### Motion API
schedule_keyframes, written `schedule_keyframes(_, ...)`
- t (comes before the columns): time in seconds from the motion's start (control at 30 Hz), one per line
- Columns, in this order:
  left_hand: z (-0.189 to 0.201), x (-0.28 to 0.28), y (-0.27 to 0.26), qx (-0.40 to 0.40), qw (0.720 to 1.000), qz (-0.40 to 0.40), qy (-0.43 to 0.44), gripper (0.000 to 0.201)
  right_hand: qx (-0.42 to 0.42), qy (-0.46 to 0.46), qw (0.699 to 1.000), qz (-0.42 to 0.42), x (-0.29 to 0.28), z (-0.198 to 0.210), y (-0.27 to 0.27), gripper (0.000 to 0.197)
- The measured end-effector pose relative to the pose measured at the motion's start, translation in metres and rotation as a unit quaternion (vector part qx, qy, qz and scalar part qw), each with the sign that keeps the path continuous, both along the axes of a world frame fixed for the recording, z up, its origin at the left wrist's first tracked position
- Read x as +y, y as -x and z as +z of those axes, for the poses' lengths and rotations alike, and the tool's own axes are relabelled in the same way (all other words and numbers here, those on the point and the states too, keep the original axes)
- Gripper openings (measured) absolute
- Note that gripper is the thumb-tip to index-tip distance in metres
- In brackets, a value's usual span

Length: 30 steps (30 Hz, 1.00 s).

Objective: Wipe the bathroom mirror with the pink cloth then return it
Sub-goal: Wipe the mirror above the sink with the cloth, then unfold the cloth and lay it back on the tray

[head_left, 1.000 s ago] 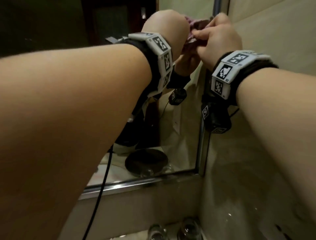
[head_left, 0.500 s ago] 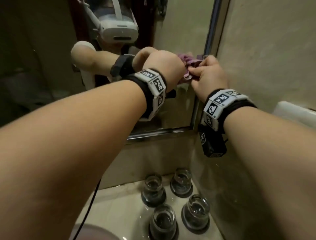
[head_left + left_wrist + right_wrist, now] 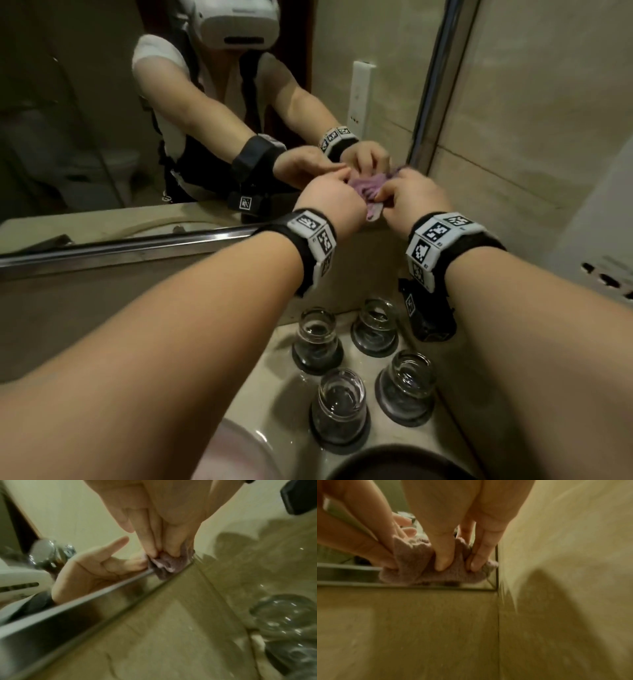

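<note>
Left hand (image 3: 330, 198) and right hand (image 3: 412, 197) both pinched the bunched cloth (image 3: 471, 190) with curled fingers, pressing it on the mirror's (image 3: 102, 120) lower right corner, above four glasses (image 3: 339, 407).

Most of the pink cloth (image 3: 368, 190) lies hidden between the two hands. Glasses (image 3: 283, 616) below the left hand (image 3: 164, 520) blur beyond detail.

I can read no words, brands or numbers anywhere. The only marks I see are black-and-white square code patterns on the wristbands (image 3: 313, 236) behind each hand, bearing no legible text.
</note>
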<state>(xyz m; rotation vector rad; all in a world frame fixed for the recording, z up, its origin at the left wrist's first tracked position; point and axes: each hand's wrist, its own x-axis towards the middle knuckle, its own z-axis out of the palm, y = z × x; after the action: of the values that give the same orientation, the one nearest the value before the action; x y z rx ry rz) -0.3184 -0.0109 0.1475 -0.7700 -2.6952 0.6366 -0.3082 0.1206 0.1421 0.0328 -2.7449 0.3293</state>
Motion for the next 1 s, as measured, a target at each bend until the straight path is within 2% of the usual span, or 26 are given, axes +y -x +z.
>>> schedule_keyframes(0.03,-0.006,0.000,-0.001,-0.009,0.998,-0.030,0.045,0.045,-0.023,-0.011,1.000,-0.004,-0.002,-0.005,-0.001,0.023)
schedule_keyframes(0.1,-0.020,0.002,-0.001,-0.023,0.996,-0.050,0.065,0.038,-0.033,-0.007,0.999,-0.016,-0.004,-0.013,-0.003,0.024)
schedule_keyframes(0.23,-0.016,-0.002,-0.011,-0.055,0.998,-0.013,-0.024,0.038,-0.051,-0.005,0.998,-0.022,-0.008,-0.010,-0.003,0.024)
schedule_keyframes(0.37,-0.012,-0.016,-0.025,-0.069,0.996,0.004,-0.052,0.039,-0.079,-0.016,0.997,0.014,-0.020,0.003,-0.014,0.024)
schedule_keyframes(0.5,0.002,-0.056,-0.055,-0.010,0.992,-0.030,-0.123,0.035,-0.054,-0.016,0.996,0.063,-0.037,0.026,-0.038,0.024)
schedule_keyframes(0.6,0.021,-0.082,-0.090,-0.020,0.962,-0.028,-0.270,0.038,-0.048,-0.016,0.994,0.095,-0.052,0.053,-0.070,0.024)
schedule_keyframes(0.7,0.037,-0.110,-0.131,-0.069,0.889,-0.044,-0.451,0.053,-0.030,0.034,0.990,0.132,-0.069,0.074,-0.113,0.024)
schedule_keyframes(0.77,0.047,-0.129,-0.164,-0.123,0.850,-0.063,-0.508,0.060,-0.025,0.075,0.986,0.150,-0.083,0.082,-0.146,0.024)
schedule_keyframes(0.8,0.051,-0.139,-0.179,-0.141,0.839,-0.067,-0.521,0.057,-0.022,0.086,0.984,0.155,-0.090,0.085,-0.164,0.024)
schedule_keyframes(0.9,0.060,-0.162,-0.221,-0.150,0.840,-0.071,-0.517,0.038,-0.021,0.097,0.983,0.155,-0.112,0.090,-0.213,0.024)
schedule_keyframes(1.0,0.065,-0.178,-0.262,-0.150,0.858,-0.060,-0.487,0.028,-0.034,0.112,0.984,0.137,-0.132,0.087,-0.257,0.023)
